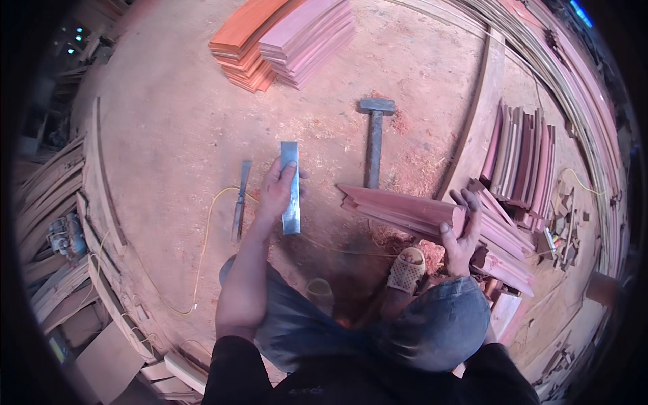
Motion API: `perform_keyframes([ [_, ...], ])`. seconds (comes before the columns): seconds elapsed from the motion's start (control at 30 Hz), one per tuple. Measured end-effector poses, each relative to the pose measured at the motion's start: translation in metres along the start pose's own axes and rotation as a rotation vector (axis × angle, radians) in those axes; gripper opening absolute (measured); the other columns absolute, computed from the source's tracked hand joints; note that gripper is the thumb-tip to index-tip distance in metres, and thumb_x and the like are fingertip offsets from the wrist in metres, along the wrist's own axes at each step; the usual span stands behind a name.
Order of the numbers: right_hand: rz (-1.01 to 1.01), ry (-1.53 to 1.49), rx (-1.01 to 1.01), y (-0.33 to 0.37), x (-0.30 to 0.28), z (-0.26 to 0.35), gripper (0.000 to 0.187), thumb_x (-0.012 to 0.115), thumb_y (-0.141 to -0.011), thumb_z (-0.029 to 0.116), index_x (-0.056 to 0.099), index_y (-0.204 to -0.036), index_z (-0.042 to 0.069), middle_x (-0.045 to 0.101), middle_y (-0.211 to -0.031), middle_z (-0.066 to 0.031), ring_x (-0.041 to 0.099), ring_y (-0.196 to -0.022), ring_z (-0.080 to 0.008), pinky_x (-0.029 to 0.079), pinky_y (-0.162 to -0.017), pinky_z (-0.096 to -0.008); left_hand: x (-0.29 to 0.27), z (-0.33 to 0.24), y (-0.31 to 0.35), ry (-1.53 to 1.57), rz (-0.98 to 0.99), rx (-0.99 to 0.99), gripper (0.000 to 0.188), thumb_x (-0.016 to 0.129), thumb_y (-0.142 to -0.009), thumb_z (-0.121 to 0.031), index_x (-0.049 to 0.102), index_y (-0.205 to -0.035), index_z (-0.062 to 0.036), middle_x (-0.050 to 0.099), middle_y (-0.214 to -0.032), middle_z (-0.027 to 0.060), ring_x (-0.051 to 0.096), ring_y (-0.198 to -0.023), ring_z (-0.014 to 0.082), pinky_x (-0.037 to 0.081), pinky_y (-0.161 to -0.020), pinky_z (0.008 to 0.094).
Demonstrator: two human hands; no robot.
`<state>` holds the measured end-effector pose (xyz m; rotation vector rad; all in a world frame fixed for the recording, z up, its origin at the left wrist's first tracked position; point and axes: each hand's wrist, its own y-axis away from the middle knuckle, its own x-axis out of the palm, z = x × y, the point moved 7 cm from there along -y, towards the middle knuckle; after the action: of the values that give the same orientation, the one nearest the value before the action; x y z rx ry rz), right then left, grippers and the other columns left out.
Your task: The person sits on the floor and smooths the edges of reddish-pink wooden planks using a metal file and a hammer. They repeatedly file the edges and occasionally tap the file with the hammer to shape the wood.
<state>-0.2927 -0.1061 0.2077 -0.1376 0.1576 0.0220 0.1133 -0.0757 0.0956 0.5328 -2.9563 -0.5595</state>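
My left hand (275,192) is closed around a flat, bluish-grey rectangular bar (290,196), thumb along its upper face. The bar stands lengthwise away from me, above the floor. On the right, my right hand (462,236) has its thumb and fingers spread, beside the end of a reddish wood piece (405,201). That piece lies on a pile of similar strips (503,263) by my right knee; whether the hand touches it I cannot tell. A chisel (240,202) lies left of my left hand. Between the hands, farther off, lies a hammer (374,138) with a dark handle.
Stacked curved boards, orange (246,30) and pink (307,40), lie at the far side. Upright strips (520,155) stand at the right, near a long curved board (476,108). A yellow cord (202,250) crosses the floor at left. Wood shavings (398,239) lie near my sandal (408,270).
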Motion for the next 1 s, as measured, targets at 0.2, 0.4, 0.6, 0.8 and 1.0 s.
perform_keyframes([
  [0.2, 0.217, 0.311, 0.116, 0.009, -0.037, -0.044, 0.067, 0.081, -0.074, 0.009, 0.055, -0.135, -0.002, 0.050, -0.145, -0.0200, 0.049, -0.139, -0.0326, 0.036, -0.120, -0.0442, 0.043, 0.027, 0.000, -0.089, 0.120, -0.046, 0.027, 0.048, -0.111, -0.023, 0.061, -0.122, -0.0019, 0.072, -0.097, 0.0094, 0.072, -0.072, 0.0168, 0.058, -0.061, 0.0294],
  [0.4, 0.008, -0.041, 0.158, 0.016, -0.070, -0.038, 0.051, 0.079, -0.070, 0.001, 0.060, -0.117, 0.002, 0.056, -0.124, -0.0122, 0.057, -0.121, -0.0244, 0.044, -0.107, -0.0398, 0.104, 0.058, 0.012, -0.229, 0.311, -0.133, 0.031, 0.048, -0.110, -0.022, 0.064, -0.127, -0.0008, 0.072, -0.093, 0.0079, 0.071, -0.081, 0.0147, 0.058, -0.071, 0.0303],
  [0.6, 0.137, 0.021, 0.043, 0.014, -0.076, -0.023, 0.049, 0.083, -0.077, 0.019, 0.064, -0.118, 0.003, 0.056, -0.119, -0.0131, 0.055, -0.123, -0.0267, 0.041, -0.108, -0.0415, 0.149, 0.077, 0.005, -0.289, 0.317, -0.023, 0.030, 0.049, -0.108, -0.018, 0.063, -0.128, -0.0004, 0.071, -0.093, 0.0068, 0.070, -0.082, 0.0133, 0.057, -0.074, 0.0299],
  [0.8, -0.116, -0.104, 0.248, 0.015, -0.070, -0.049, 0.032, 0.070, -0.099, 0.022, 0.063, -0.122, 0.000, 0.063, -0.111, -0.0076, 0.058, -0.074, -0.0074, 0.047, -0.061, -0.0221, 0.126, 0.095, -0.007, -0.187, 0.024, -0.097, 0.023, 0.051, -0.108, -0.018, 0.066, -0.112, -0.0006, 0.071, -0.088, 0.0059, 0.070, -0.076, 0.0149, 0.056, -0.067, 0.0316],
  [1.0, -0.165, 0.049, 0.200, 0.005, -0.072, -0.056, 0.016, 0.059, -0.106, 0.013, 0.069, -0.110, 0.001, 0.067, -0.111, -0.0068, 0.059, -0.106, -0.0142, 0.043, -0.101, -0.0297, 0.069, 0.120, -0.008, -0.497, -0.083, -0.021, 0.026, 0.056, -0.105, -0.025, 0.066, -0.106, -0.0014, 0.070, -0.079, 0.0092, 0.069, -0.070, 0.0190, 0.055, -0.065, 0.0331],
])
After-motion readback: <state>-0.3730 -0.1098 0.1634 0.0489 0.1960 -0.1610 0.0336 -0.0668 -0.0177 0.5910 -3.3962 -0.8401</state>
